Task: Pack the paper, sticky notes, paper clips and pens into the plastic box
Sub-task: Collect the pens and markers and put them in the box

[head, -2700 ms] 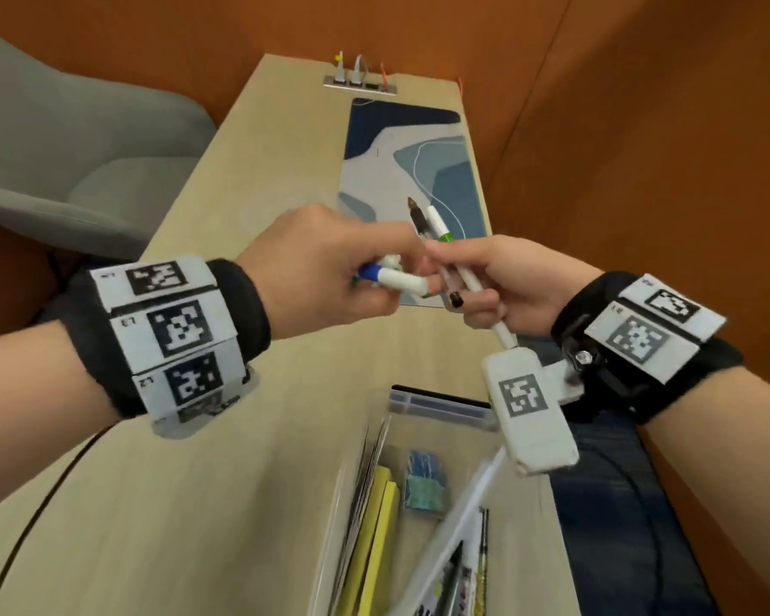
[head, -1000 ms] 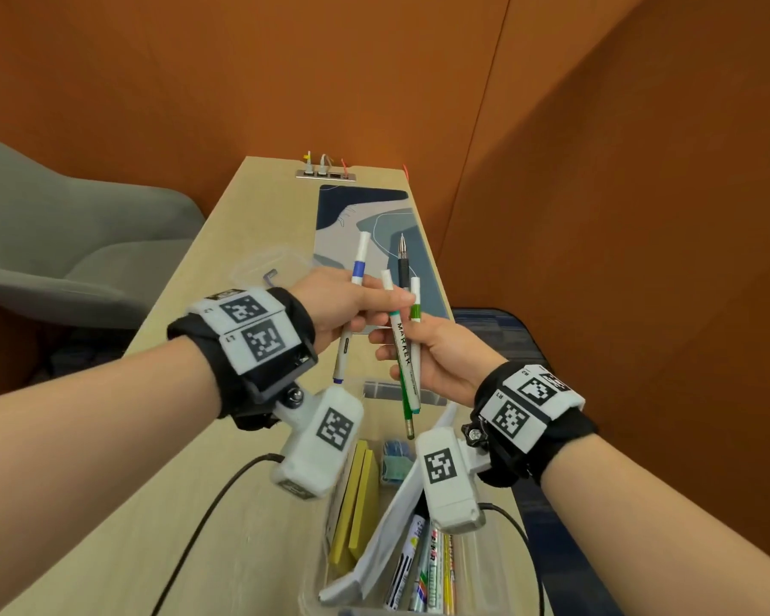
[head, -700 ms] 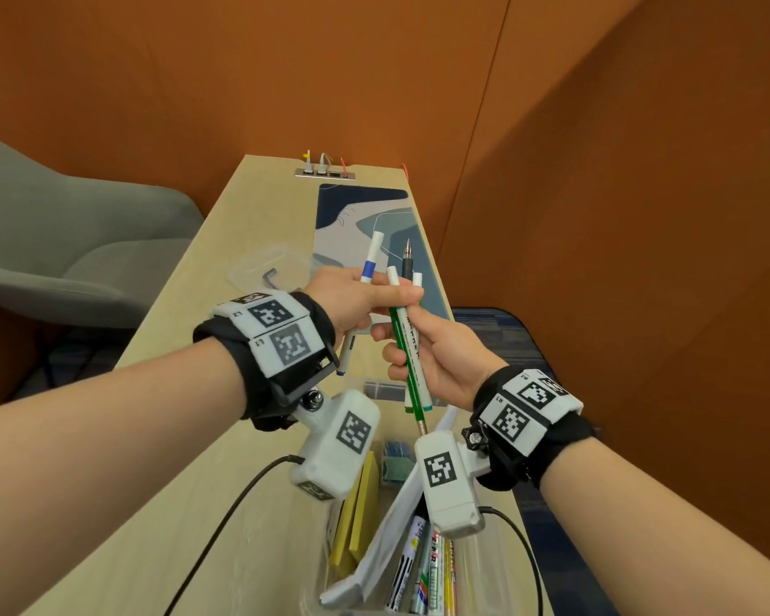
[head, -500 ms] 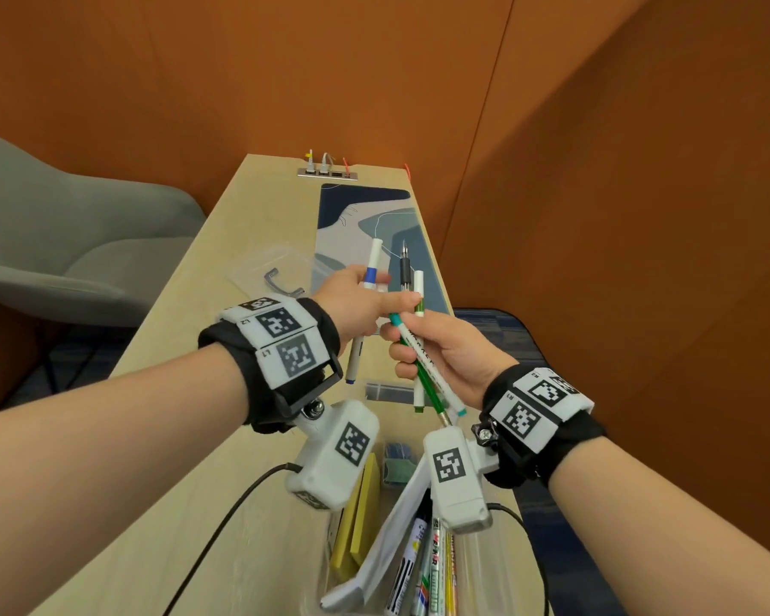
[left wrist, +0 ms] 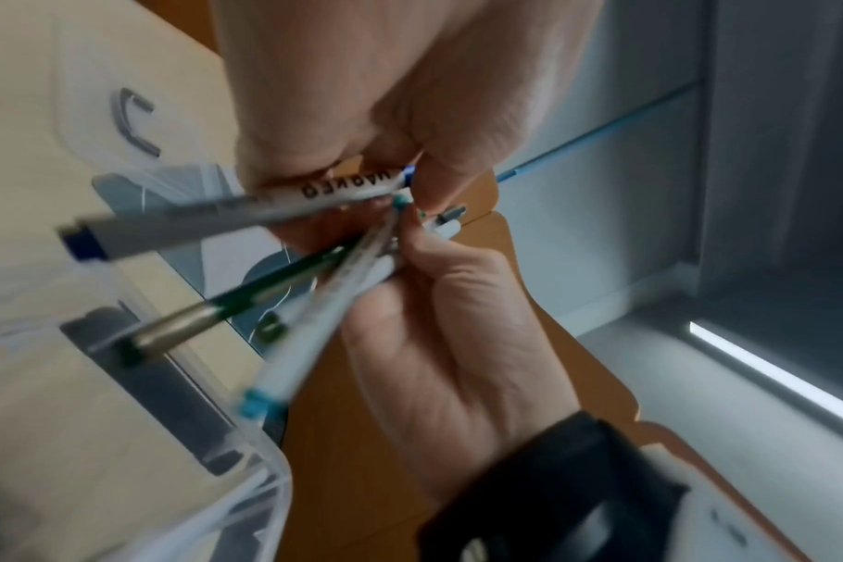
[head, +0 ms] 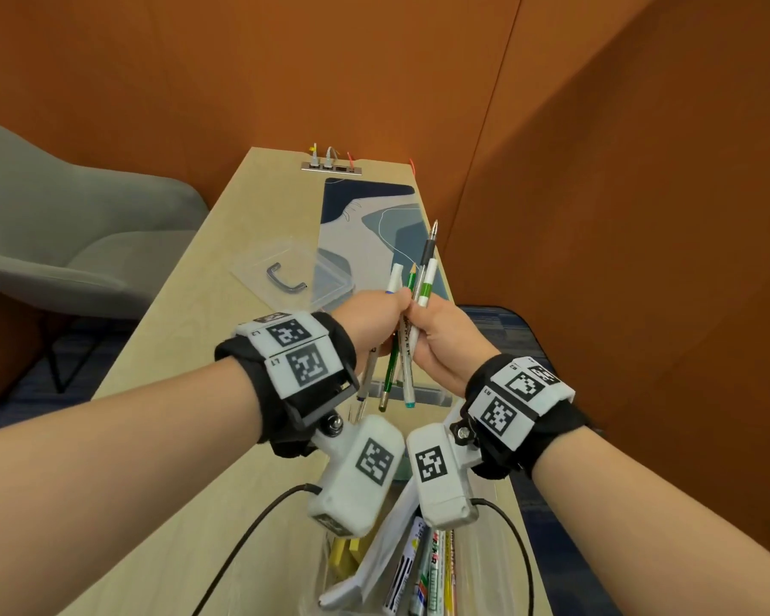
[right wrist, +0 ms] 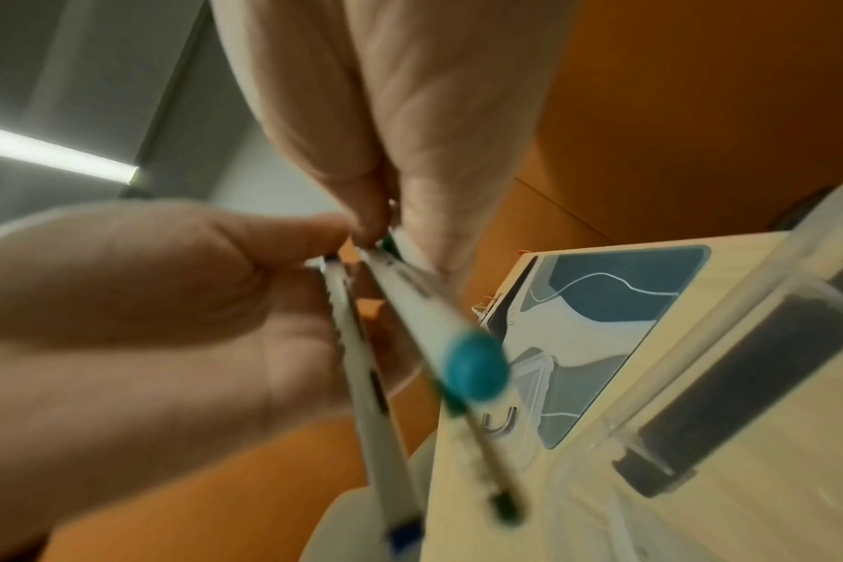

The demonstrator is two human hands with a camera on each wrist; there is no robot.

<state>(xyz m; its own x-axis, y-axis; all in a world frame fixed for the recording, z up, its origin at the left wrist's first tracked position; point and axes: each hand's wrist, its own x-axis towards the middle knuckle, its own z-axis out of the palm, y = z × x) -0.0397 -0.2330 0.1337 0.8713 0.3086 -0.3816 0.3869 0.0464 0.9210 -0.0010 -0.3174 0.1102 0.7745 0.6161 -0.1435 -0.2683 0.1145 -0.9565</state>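
Observation:
Both hands meet above the table, over the far end of the clear plastic box [head: 424,390]. My left hand [head: 394,306] pinches a white marker with a blue band [left wrist: 347,187]. My right hand [head: 420,314] grips a bundle of pens [head: 407,349]: a green pencil [left wrist: 265,294], a white marker with a teal end [right wrist: 472,365], a green-banded marker and a black pen. The blue marker lies against this bundle. In the box lie several markers [head: 423,571], yellow sticky notes [head: 342,557] and white paper [head: 381,549].
The box's clear lid [head: 285,271] with a grey handle lies farther up the table, partly on a blue patterned desk mat [head: 374,215]. A socket strip [head: 332,167] sits at the far edge. A grey chair [head: 63,224] stands left; orange walls close in behind and right.
The hands have drawn closer together. The left hand's blue marker has come against the right hand's pens, and the splayed pens now stand nearly parallel.

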